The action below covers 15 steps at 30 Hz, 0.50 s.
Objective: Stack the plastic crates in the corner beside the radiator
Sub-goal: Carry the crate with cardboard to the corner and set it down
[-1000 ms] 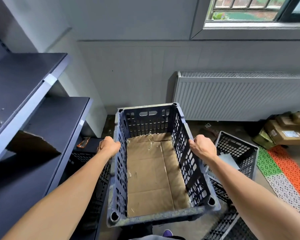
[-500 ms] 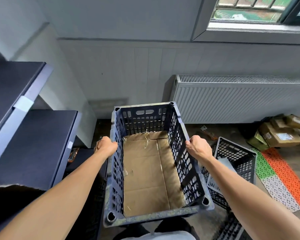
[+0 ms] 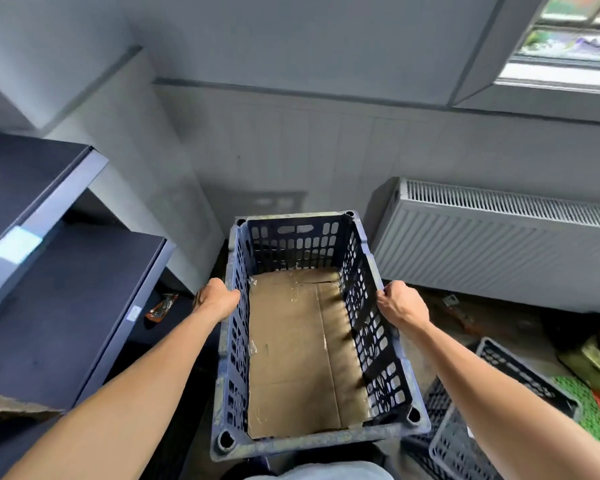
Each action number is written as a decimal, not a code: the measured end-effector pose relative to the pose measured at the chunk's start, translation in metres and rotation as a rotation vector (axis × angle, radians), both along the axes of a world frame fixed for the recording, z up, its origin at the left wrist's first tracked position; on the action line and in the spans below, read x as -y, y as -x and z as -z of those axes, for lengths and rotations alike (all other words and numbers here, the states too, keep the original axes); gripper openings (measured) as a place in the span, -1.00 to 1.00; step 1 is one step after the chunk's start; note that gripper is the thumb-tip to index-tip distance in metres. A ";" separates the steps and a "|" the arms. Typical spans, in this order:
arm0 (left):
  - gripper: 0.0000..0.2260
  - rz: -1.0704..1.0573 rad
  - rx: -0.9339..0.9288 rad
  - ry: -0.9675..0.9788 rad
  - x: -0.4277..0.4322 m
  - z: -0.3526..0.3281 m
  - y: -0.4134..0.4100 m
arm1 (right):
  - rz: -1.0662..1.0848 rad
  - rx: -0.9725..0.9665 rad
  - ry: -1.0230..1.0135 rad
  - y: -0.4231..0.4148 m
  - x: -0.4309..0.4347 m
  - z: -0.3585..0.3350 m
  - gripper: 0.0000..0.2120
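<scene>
We've got the dark blue slotted crate [image 3: 312, 327] mid-frame, our left hand [image 3: 217, 299] and right hand [image 3: 400, 303] each clamped on a long rim; set it down blind and it could snag the radiator [image 3: 499, 244] at right; 1 taped cardboard liner [image 3: 302, 348] covers its floor

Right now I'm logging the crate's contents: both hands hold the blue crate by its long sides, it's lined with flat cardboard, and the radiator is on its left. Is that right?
Not quite. The head view shows the radiator to the right of the blue crate, not the left. The rest holds: the left hand and right hand grip its long sides, and flat cardboard lines the bottom.
</scene>
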State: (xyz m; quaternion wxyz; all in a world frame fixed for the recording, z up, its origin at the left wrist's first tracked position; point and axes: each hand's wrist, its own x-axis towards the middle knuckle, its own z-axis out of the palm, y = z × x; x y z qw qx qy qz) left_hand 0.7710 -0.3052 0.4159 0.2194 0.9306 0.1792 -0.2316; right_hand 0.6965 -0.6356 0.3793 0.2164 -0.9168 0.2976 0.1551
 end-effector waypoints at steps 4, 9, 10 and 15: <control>-0.77 -0.070 0.013 -0.037 0.019 -0.002 -0.014 | -0.102 0.009 0.019 -0.048 0.019 -0.003 -0.72; -0.81 -0.144 0.030 -0.015 0.033 -0.004 -0.045 | -0.166 0.034 0.019 -0.099 0.035 -0.006 -0.71; -0.79 -0.164 0.027 -0.014 0.034 -0.003 -0.052 | -0.175 0.035 0.025 -0.110 0.037 -0.006 -0.70; -0.80 -0.242 0.002 0.048 0.036 0.015 -0.077 | -0.227 0.012 0.023 -0.155 0.038 -0.003 -0.71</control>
